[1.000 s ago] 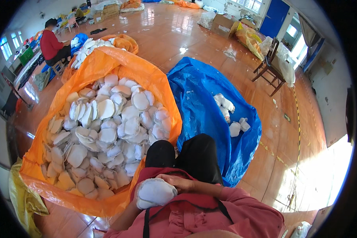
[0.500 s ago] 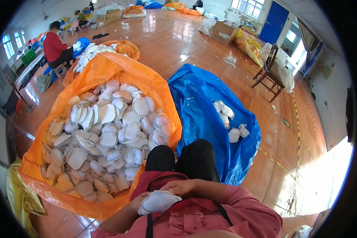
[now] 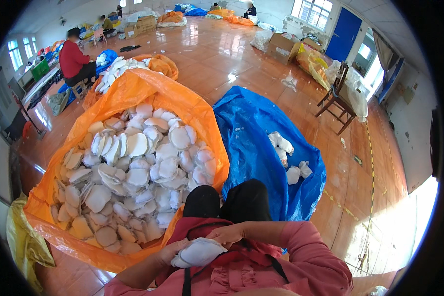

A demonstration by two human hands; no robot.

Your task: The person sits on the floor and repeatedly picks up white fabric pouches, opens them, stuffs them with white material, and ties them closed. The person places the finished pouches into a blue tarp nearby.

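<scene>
Close to my body, low in the view, I hold a white padded cloth piece (image 3: 201, 252) between both hands. My left hand (image 3: 173, 250) is closed on its left end. On the upper right edge my right hand (image 3: 226, 234) pinches it, with the fingertips partly hidden by the cloth. To the left of my knees stands an orange sack (image 3: 126, 85), heaped with many flat, rounded white pads (image 3: 138, 176). A blue sack (image 3: 251, 133) lies open on the right, with a few bunched white pieces (image 3: 282, 143) in it.
A wooden chair (image 3: 336, 101) stands at the right on the tiled floor (image 3: 207, 59). Yellow plastic sheeting (image 3: 29, 241) lies at the lower left. A person in red (image 3: 74, 59) sits beyond the orange sack, near another white pile (image 3: 118, 71). Cardboard boxes (image 3: 281, 47) stand farther back.
My right hand has shifted slightly right along the cloth piece's edge, and its elbow has lifted a little. The view has tilted slightly. Both hands keep their hold.
</scene>
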